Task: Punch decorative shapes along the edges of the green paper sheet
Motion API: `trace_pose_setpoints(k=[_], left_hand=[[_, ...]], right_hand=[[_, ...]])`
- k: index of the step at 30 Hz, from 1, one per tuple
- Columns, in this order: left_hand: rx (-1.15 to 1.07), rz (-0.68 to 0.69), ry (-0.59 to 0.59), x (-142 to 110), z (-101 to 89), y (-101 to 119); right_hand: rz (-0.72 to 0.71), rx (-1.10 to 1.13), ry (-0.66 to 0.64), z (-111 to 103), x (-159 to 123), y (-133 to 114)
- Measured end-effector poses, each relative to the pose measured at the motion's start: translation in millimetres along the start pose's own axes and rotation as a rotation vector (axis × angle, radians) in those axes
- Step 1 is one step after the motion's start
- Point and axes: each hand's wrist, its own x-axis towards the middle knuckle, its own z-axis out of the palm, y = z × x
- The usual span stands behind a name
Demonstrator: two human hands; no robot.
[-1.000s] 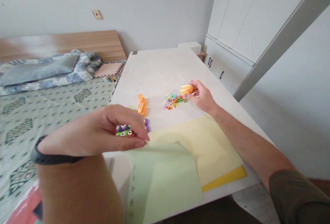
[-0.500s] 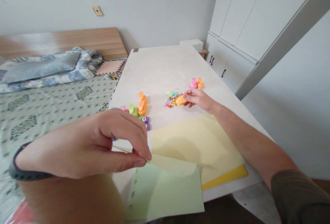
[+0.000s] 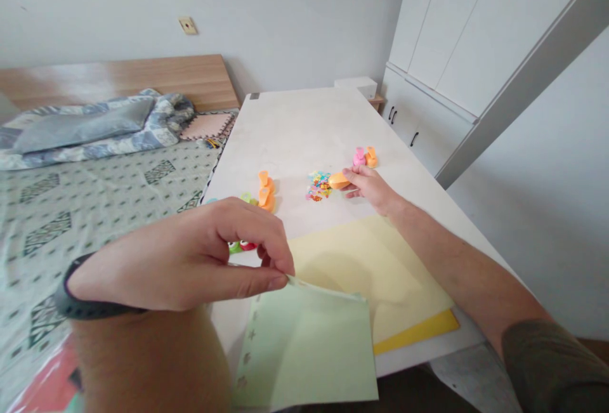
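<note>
Paper (image 3: 314, 349) (green) in left hand (image 3: 228, 254), punch (image 3: 339, 180) in right hand (image 3: 375, 191)

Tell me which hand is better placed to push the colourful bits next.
Probably the right hand: it holds an orange object beside the colourful bits. The left hand is farther away, pinching the green paper.

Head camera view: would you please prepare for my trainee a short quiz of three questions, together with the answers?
1. What does the left hand pinch?
a) the wall socket
b) the green paper
c) the pillow

2. True or false: the right hand holds a pink tool.

3. Fill in: small holes run along the green paper's ____ edge, as seen in the picture.

Key:
1. b
2. False; it holds an orange tool.
3. left
</note>
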Motion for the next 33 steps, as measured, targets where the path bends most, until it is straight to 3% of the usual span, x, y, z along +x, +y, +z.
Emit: trace_pose_setpoints(k=[4,8,12,15,24,33], left_hand=[[-0.02,-0.039,-0.007,3.5,2.9,-1.8],[-0.013,-0.116,0.051,13.2,8.5,-4.7],[0.006,-0.238,0.043,32.2,16.4,-13.3],[0.067,-0.284,0.099,49.9,26.0,-28.4],[0.08,-0.297,0.158,83.3,56.9,-79.3],[-0.004,-0.337,0.196,82.3,55.9,-92.6]], right_hand=[[-0.062,-0.037,0.043,-30.8,8.4,-11.4],[-0.096,-0.085,0.243,-72.6,21.7,-10.1],[-0.013,-0.185,0.431,-113.5,34.8,-1.3],[0.051,-0.277,0.53,-130.8,41.9,9.0],[0.102,-0.412,0.596,-135.2,57.0,20.6],[0.139,-0.517,0.541,-137.5,83.6,-1.6]])
